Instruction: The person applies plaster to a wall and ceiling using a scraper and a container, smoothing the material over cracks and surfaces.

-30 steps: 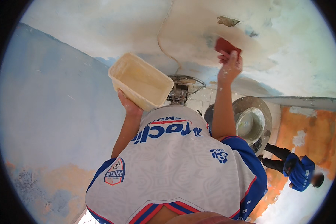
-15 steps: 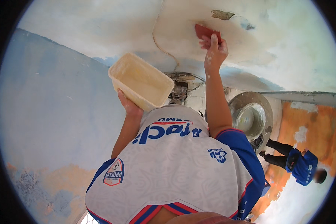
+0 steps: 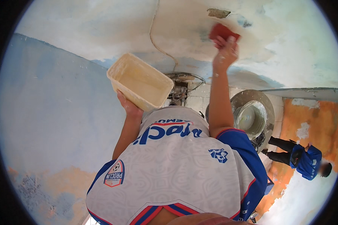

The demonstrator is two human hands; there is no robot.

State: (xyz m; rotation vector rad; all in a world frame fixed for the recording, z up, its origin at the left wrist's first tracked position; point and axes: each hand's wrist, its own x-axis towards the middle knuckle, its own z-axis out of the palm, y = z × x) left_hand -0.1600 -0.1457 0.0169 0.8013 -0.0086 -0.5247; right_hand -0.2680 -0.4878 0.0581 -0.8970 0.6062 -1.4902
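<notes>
The right hand [image 3: 226, 54], raised at arm's length, pinched a red scraper [image 3: 223, 31] near the wall [image 3: 187, 30]; the left hand [image 3: 130, 106], partly hidden, gripped a cream tub [image 3: 140, 102] by its near side.

We see a pale bucket [image 3: 260, 120] on a round grey surface [image 3: 264, 100], a person [image 3: 309, 161] in blue near a patchy orange wall [image 3: 325, 122], and, to our left, a bluish wall [image 3: 52, 97].
</notes>
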